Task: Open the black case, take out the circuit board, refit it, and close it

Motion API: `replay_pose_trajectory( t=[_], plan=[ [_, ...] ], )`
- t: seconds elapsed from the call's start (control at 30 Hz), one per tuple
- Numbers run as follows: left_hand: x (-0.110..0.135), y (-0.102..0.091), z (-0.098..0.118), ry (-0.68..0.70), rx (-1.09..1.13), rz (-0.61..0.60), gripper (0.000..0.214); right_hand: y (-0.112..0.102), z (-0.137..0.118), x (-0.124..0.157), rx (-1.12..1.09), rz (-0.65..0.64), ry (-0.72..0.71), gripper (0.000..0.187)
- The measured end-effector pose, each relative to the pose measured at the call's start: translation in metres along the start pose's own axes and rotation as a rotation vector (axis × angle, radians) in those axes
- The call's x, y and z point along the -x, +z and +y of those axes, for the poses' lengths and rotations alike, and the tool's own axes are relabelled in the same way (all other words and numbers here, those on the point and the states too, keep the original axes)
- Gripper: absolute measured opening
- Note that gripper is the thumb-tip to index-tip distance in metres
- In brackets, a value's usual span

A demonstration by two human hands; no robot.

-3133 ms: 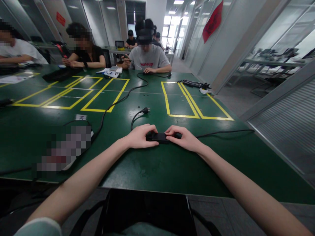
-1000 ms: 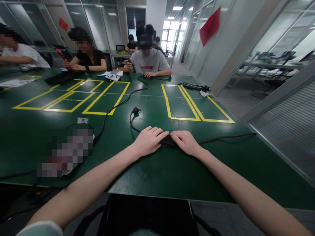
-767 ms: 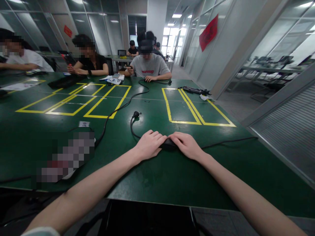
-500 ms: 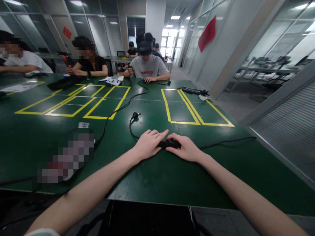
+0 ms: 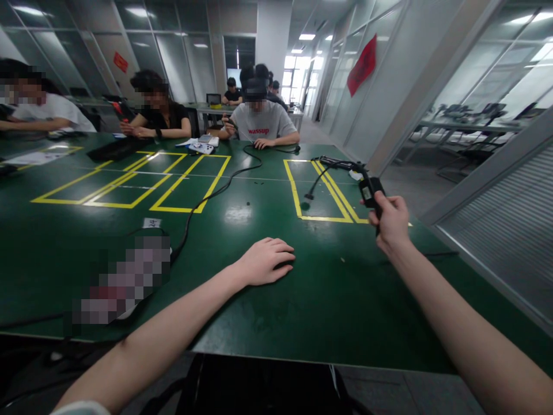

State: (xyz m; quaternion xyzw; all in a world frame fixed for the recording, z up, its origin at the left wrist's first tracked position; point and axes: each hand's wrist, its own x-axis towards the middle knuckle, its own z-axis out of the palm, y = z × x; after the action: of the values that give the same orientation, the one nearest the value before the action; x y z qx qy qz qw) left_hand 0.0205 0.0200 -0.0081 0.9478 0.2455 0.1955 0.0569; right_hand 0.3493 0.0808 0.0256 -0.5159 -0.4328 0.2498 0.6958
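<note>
My right hand (image 5: 392,222) is closed around a black power adapter (image 5: 370,190), raised over the right part of the green table (image 5: 328,323). From the adapter's upper end a short black cord (image 5: 330,165) arcs left and hangs down to a plug (image 5: 309,196) just above the tabletop. My left hand (image 5: 268,262) rests palm down near the table's middle with its fingers stretched out and nothing seen in it. Whether anything lies under that palm is hidden.
Yellow tape outlines (image 5: 190,208) mark the tabletop. A blurred-out object (image 5: 125,282) lies at left beside a small number tag (image 5: 152,222). A long black cable (image 5: 224,183) runs across the table. Black folded gear (image 5: 334,162) lies at the far right. Several people sit opposite.
My right hand has lifted the power adapter and carried it right and away from me; its plug has swung from the left to the right. My left hand has let go and stays on the table.
</note>
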Motion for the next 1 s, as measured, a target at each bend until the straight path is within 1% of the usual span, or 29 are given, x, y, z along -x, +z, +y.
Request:
replay_pose_trajectory(
  t=[0.07,0.1,0.13,0.17,0.2,0.27,0.3,0.37,0.43,0.53,0.63,0.7,0.9,1.0],
  plan=[
    [0.0,0.001,0.0,0.004,0.005,0.0,0.025,-0.011,0.005,-0.012,0.11,0.048,-0.097,0.054],
    [0.0,0.002,0.0,0.008,0.006,0.004,0.025,-0.015,0.01,-0.015,0.203,0.054,-0.156,0.053],
    [0.0,0.002,0.0,0.01,0.008,0.009,0.025,-0.019,0.015,-0.016,0.323,0.04,-0.209,0.051],
    [0.001,0.002,0.0,0.01,0.009,0.014,0.024,-0.021,0.021,-0.015,0.464,-0.001,-0.244,0.049],
    [0.001,0.002,0.0,0.009,0.009,0.016,0.024,-0.024,0.028,-0.013,0.619,-0.064,-0.254,0.047],
    [0.003,0.002,0.001,0.01,0.008,0.021,0.023,-0.026,0.039,-0.009,0.915,-0.185,-0.209,0.041],
    [0.003,0.001,0.001,0.015,0.01,0.02,0.023,-0.026,0.043,-0.007,1.031,-0.213,-0.182,0.038],
    [0.005,0.0,0.001,0.024,0.02,0.022,0.024,-0.027,0.049,-0.007,1.187,-0.201,-0.155,0.035],
    [0.006,-0.001,0.001,0.018,0.027,0.01,0.024,-0.028,0.049,-0.01,1.274,-0.143,-0.138,0.034],
    [0.007,-0.003,0.001,0.008,0.05,0.01,0.024,-0.034,0.046,-0.017,1.349,-0.05,-0.076,0.036],
    [0.008,-0.005,0.001,0.003,0.064,0.007,0.024,-0.044,0.044,-0.021,1.367,0.014,-0.028,0.038],
    [0.008,-0.005,0.0,-0.004,0.069,0.003,0.024,-0.05,0.044,-0.022,1.349,0.01,-0.02,0.038],
    [0.007,-0.006,0.001,-0.026,0.087,-0.011,0.023,-0.058,0.05,-0.024,1.216,-0.082,-0.036,0.038],
    [0.006,-0.007,0.001,-0.033,0.088,-0.019,0.021,-0.059,0.054,-0.028,1.108,-0.054,-0.027,0.042]
  ],
)
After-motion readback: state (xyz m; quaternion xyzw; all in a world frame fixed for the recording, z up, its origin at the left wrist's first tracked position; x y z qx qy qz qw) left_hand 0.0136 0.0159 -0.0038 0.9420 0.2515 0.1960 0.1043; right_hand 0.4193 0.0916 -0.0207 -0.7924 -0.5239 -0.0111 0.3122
